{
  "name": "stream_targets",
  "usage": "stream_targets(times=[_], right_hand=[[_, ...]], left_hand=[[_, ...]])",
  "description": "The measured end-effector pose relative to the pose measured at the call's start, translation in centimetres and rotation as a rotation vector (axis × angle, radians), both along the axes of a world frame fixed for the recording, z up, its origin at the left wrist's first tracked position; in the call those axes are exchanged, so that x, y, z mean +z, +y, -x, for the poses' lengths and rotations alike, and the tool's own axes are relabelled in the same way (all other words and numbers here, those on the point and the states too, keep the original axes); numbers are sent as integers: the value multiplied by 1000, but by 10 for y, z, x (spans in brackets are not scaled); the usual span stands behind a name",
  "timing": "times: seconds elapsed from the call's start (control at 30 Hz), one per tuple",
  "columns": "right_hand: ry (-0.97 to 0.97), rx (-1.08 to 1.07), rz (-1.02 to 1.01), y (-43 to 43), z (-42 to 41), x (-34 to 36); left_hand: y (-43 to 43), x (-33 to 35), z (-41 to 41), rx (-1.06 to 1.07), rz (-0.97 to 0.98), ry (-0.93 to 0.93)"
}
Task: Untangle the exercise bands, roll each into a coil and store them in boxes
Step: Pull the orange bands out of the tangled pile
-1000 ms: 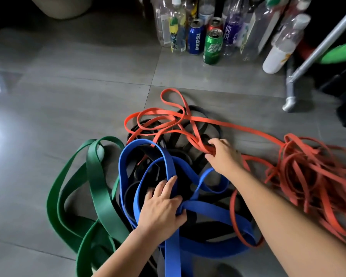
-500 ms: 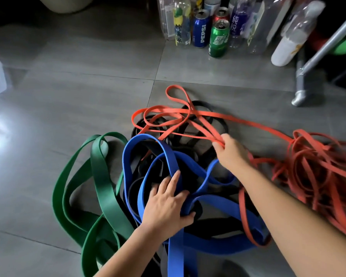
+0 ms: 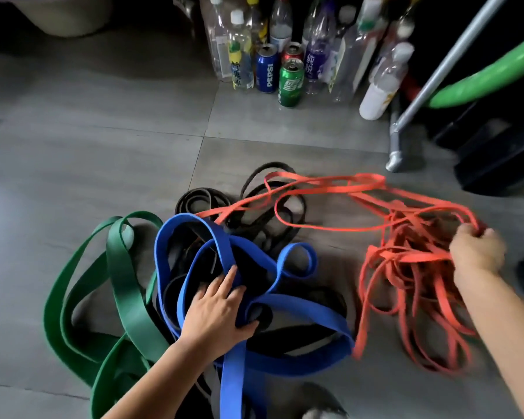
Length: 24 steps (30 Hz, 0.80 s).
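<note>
1. since the earlier frame the right hand (image 3: 477, 252) has swung to the right edge, dragging the orange bands (image 3: 406, 258) clear of the tangle.
2. it is clenched on orange strands.
3. the left hand (image 3: 217, 313) presses, fingers spread, on the blue band (image 3: 300, 309) at lower centre.
4. the green band (image 3: 118, 267) lies lower left.

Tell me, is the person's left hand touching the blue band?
Touching. The head view shows the left hand pressed flat on the blue band, its fingers lying across one loop.
</note>
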State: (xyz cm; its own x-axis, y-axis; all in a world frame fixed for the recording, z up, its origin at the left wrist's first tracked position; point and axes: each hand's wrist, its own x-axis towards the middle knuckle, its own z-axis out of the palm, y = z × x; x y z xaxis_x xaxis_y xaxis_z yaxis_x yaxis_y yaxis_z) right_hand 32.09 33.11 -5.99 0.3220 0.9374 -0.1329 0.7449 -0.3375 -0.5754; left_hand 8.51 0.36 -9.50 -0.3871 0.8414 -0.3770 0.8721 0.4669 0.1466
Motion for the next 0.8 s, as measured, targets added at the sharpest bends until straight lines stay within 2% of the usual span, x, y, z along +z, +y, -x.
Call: stream_targets(times=[0.07, 0.13, 0.2, 0.27, 0.3, 0.37, 0.43, 0.53, 0.67, 0.8], right_hand=[[-174, 206, 248, -7, -11, -3], [-371, 358, 405, -21, -6, -1], [-508, 409, 265, -33, 9, -1], [-486, 621, -24, -45, 40, -2], [-457, 773, -95, -52, 60, -3], [-400, 1025, -64, -64, 103, -8], [-331, 1175, 54, -75, 144, -18], [-277, 1302, 113, -84, 193, -30], [-388, 1354, 68, -87, 233, -39], [-308, 1399, 212, -97, 256, -45]], left_hand=[[3, 5, -3, 1, -84, 38], [7, 6, -4, -13, -55, 35], [8, 4, -4, 20, -58, 7], [8, 3, -3, 27, -53, -1], [8, 2, -3, 22, -17, -13], [9, -3, -2, 24, 35, -26], [8, -7, -1, 26, 47, -16], [7, -10, 0, 22, 49, -25], [5, -10, 0, 11, 30, -32], [3, -10, 0, 1, 13, -76]])
